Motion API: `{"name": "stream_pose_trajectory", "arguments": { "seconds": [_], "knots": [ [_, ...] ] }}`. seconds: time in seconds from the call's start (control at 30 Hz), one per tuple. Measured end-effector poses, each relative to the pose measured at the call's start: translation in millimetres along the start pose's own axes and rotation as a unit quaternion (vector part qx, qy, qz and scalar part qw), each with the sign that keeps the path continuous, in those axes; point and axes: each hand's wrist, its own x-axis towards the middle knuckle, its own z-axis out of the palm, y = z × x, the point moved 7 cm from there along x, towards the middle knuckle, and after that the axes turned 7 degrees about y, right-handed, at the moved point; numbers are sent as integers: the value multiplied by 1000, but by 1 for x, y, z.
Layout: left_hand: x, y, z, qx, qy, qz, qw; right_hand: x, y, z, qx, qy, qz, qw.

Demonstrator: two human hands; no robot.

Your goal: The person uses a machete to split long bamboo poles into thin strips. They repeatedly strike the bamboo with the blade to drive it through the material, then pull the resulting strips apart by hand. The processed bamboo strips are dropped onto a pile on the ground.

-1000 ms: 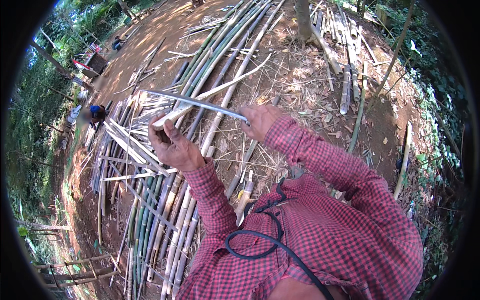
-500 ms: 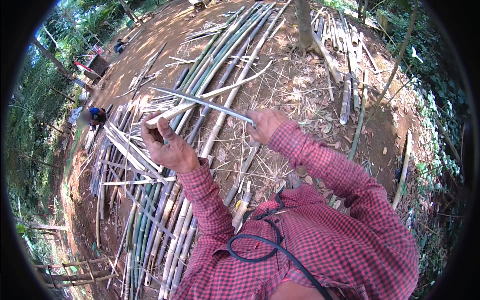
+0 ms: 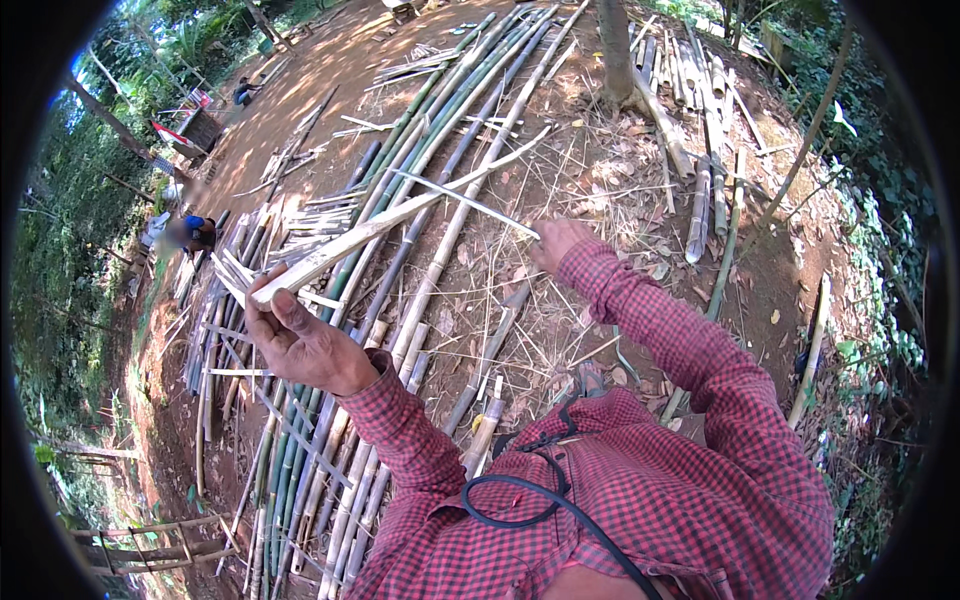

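A long, pale split bamboo strip [image 3: 350, 240] slants up and to the right from my left hand [image 3: 308, 348]. My left fingers and thumb are closed round its near end. In my right hand [image 3: 557, 243] is the handle end of a long, narrow blade, seemingly a machete [image 3: 490, 211], and my fingers hide its grip. The blade points up and left, and its far part crosses the strip in view. Whether the two touch, I cannot tell. Both hands are held out in front of me, over bamboo poles and dry litter.
A big pile of bamboo poles [image 3: 395, 225] runs beneath my left arm, with split strips [image 3: 315, 225] beside it. More bamboo lengths [image 3: 705, 110] lie past a tree trunk [image 3: 615, 55]. A person [image 3: 198, 233] is at the left, another [image 3: 243, 92] farther off. A dark cord [image 3: 515, 478] hangs at my chest.
My left hand has moved left and down with the bamboo strip, so more of it shows. The right hand has shifted right with the blade, which now looks thinner and crosses farther along.
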Motion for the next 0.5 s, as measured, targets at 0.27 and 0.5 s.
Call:
{"name": "stream_pose_trajectory", "arguments": {
  "seconds": [0.27, 0.5],
  "knots": [
    [-9, -7, -18, 65, 57, 0, 996, 21, -13, -3, 13, 42, -220, 974],
    [-22, -8, -28, 79, 100, -38, 991, 102, 116, 68, -111, -186, -4, 976]
  ]
}}
